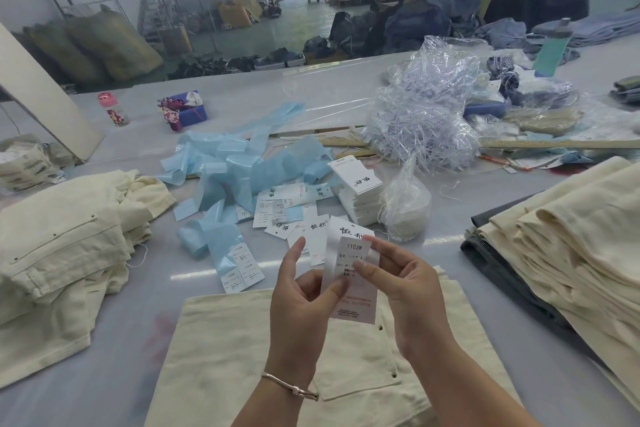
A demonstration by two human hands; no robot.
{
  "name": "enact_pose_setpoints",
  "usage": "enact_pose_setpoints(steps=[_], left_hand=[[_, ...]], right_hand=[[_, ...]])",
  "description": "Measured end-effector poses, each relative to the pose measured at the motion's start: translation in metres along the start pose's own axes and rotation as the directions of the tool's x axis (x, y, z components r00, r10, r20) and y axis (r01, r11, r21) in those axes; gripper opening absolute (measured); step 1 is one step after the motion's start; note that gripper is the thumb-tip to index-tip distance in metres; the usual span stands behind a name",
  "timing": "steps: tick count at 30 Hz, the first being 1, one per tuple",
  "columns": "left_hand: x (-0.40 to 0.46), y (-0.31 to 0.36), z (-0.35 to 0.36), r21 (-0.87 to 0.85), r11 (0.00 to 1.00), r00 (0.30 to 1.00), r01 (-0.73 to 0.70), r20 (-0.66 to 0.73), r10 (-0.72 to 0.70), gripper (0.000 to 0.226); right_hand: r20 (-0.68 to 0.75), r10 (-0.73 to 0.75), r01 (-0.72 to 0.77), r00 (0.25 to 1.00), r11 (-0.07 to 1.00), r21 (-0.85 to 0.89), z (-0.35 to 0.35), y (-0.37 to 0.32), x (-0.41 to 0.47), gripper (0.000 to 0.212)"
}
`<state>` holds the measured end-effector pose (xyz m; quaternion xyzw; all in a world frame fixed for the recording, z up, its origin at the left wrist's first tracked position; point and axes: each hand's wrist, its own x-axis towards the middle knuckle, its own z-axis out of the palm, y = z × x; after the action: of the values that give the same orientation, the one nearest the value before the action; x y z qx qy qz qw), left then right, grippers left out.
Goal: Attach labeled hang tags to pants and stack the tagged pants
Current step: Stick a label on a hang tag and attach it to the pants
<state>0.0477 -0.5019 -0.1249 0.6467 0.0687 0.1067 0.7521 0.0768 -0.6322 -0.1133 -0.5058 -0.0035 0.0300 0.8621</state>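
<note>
Grey, glossy table [114, 350] fills my view, with an open warehouse floor and heaps of dark clothing behind it.

1. Work area. I see one pair of cream pants [221, 350] lying flat at the near edge of the table, directly below both hands.

2. Left hand [304, 302]. I see it raised above the pants with the palm turned toward the camera. Its thumb and fingers pinch the lower left edge of a white hang tag [353, 291]. A thin bracelet [294, 388] sits on that wrist.

3. Right hand [405, 284]. I see its thumb and forefinger closed on a small white label [351, 255] printed "1103#", which lies against the upper face of the hang tag. I cannot tell whether the label is fully stuck down.

4. Supplies. Loose hang tags [304, 215] lie scattered just beyond the hands. A neat stack of tags [356, 191] stands behind them, beside a clear bag of white string [405, 211]. Pale blue backing strips [239, 170] are piled in the middle of the table, and a sheet of printed labels [239, 267] lies near the left hand.

5. Pants piles. A rumpled heap of cream pants [59, 239] sits at the left. A flat folded pile [568, 246] sits at the right, resting on dark grey fabric [491, 253].

6. Far table. A large bundle of clear plastic fasteners [426, 104] lies behind the tags.
</note>
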Motion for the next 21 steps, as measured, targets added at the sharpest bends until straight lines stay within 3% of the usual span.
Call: enact_pose_setpoints(steps=[5, 10, 15, 21], left_hand=[[-0.005, 0.004, -0.003, 0.166, 0.977, 0.991, -0.132, 0.041, 0.127, 0.077], [-0.005, 0.013, -0.002, 0.14, 0.973, 0.981, -0.183, 0.096, 0.17, 0.066], [-0.007, 0.018, 0.0, 0.035, 0.99, 0.982, -0.139, 0.138, 0.133, 0.082], [-0.003, 0.021, -0.003, -0.121, 0.992, 0.994, 0.033, 0.107, -0.02, 0.063]], right_hand=[[0.017, -0.056, 0.057, 0.998, 0.994, -0.089, 0.002, -0.004, -0.003, 0.03], [0.089, -0.026, 0.037, 0.996, 0.991, -0.132, 0.004, -0.011, -0.005, 0.022], [0.062, -0.101, 0.11, 0.993, 0.978, -0.176, 0.003, -0.016, -0.006, 0.025], [0.061, -0.128, 0.138, 0.99, 0.972, -0.192, 0.005, -0.019, -0.011, 0.033]])
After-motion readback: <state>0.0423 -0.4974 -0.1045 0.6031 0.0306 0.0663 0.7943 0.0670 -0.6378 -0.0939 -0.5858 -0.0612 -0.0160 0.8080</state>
